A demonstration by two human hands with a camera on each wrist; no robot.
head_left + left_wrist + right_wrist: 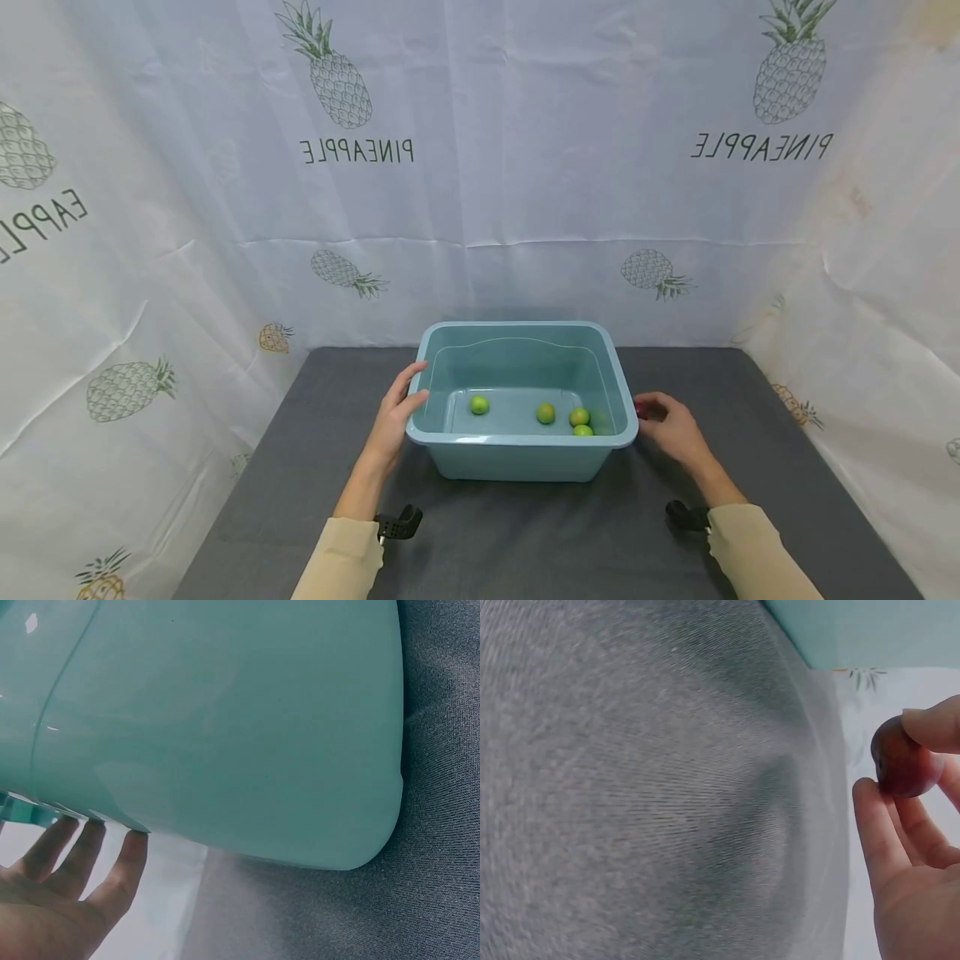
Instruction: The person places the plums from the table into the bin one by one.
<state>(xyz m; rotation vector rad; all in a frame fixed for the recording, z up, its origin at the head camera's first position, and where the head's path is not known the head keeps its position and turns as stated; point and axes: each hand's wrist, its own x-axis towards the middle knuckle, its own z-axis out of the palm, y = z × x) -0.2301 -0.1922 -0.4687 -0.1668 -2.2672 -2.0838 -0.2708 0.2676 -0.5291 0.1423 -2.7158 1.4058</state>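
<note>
A light teal plastic basin (517, 462) stands on the dark cloth, with several small green limes (545, 412) on its floor. At its left side my left hand (392, 417) grips the rim, the thumb lying over the edge. The left wrist view shows three fingertips (136, 838) of that hand against the outer wall. Just outside the basin's right rim, my right hand (672, 431) holds a dark red plum (906, 759) between thumb and fingers. In the head view only a sliver of the plum shows past the fingers.
Dark grey cloth (277, 500) covers the table around the basin. White curtains printed with pineapples (517, 192) hang behind and on both sides. A black wrist strap (401, 522) sits on each forearm by the pale sleeves.
</note>
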